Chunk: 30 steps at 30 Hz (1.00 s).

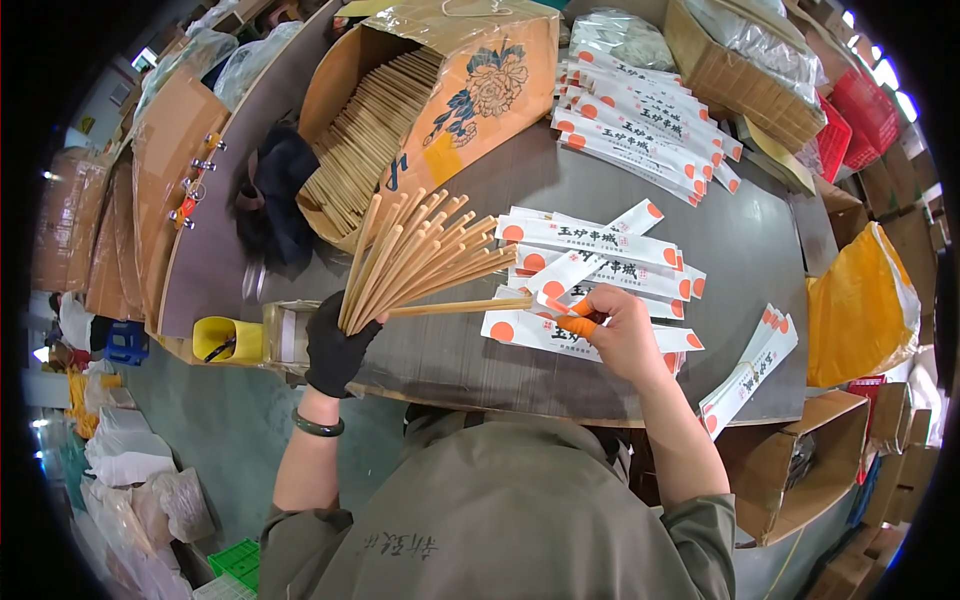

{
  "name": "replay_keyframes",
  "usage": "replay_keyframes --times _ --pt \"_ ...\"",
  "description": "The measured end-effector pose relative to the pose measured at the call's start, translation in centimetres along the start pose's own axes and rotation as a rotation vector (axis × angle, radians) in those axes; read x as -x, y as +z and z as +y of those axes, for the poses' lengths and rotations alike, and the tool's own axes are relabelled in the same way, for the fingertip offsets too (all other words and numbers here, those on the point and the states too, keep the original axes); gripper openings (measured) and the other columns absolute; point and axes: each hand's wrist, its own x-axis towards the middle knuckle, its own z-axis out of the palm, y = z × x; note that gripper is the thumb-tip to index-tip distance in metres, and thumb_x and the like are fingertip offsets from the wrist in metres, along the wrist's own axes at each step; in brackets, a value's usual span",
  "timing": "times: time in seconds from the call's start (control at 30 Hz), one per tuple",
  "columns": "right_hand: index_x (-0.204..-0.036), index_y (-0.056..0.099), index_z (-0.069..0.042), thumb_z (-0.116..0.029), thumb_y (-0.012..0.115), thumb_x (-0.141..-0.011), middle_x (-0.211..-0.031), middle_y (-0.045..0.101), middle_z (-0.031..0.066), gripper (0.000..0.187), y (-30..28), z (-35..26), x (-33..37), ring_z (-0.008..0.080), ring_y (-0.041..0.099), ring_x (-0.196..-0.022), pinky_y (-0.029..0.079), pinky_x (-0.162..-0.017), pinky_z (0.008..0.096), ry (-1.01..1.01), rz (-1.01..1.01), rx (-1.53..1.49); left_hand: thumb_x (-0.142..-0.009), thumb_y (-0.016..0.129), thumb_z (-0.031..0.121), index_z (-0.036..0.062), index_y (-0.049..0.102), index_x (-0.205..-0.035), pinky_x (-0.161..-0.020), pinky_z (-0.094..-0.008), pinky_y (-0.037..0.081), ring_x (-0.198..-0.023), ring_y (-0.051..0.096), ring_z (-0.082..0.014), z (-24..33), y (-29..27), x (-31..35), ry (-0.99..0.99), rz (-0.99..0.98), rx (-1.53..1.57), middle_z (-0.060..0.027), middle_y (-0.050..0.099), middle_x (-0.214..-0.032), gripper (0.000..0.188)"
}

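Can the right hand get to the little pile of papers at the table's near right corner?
Probably yes: nothing tall seems to stand between the right hand and that little pile. But the hand is pinching a white paper sleeve, so it looks busy.

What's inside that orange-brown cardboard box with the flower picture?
Inside the box are many thin, light-brown wooden sticks, packed side by side. They hide whatever lies underneath.

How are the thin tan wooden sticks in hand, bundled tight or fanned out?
Fanned out: the sticks gather at the black-gloved left hand; far ends spread apart.
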Motion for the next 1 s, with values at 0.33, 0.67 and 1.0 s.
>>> replay_keyframes --times 0.33,0.67,1.0 --pt "-0.081 0.067 0.003 -0.007 0.077 -0.079 -0.072 0.053 0.0023 0.014 -0.8 -0.1 -0.1 0.0108 0.045 -0.063 0.039 -0.056 0.0280 -0.002 -0.016 0.044 -0.075 0.081 0.017 0.0007 0.067 -0.103 -0.076 -0.0346 0.052 -0.083 0.069 -0.0234 -0.5 0.1 -0.6 -0.030 -0.003 0.076 -0.0123 0.071 -0.090 0.036" --pt "-0.084 0.069 0.000 -0.008 0.077 -0.077 -0.074 0.058 0.0072 0.013 -1.0 -0.7 0.2 0.0213 0.053 -0.065 0.043 -0.058 0.0331 -0.224 0.086 0.307 -0.074 0.081 0.016 0.0007 0.066 -0.102 -0.075 -0.0338 0.053 -0.083 0.068 -0.0218 -0.4 0.2 -0.7 0.024 -0.032 0.049 -0.0120 0.070 -0.090 0.035" --pt "-0.091 0.066 -0.007 -0.011 0.067 -0.076 -0.083 0.058 0.0041 0.015 5.6 -3.0 -2.4 0.0246 0.057 -0.079 0.045 -0.070 0.0371 -0.771 0.068 0.686 -0.089 0.067 0.020 0.0023 0.066 -0.098 -0.075 -0.0295 0.049 -0.094 0.060 -0.0138 7.1 9.8 -1.4 -0.173 -0.119 1.040 -0.0070 0.066 -0.100 0.019"
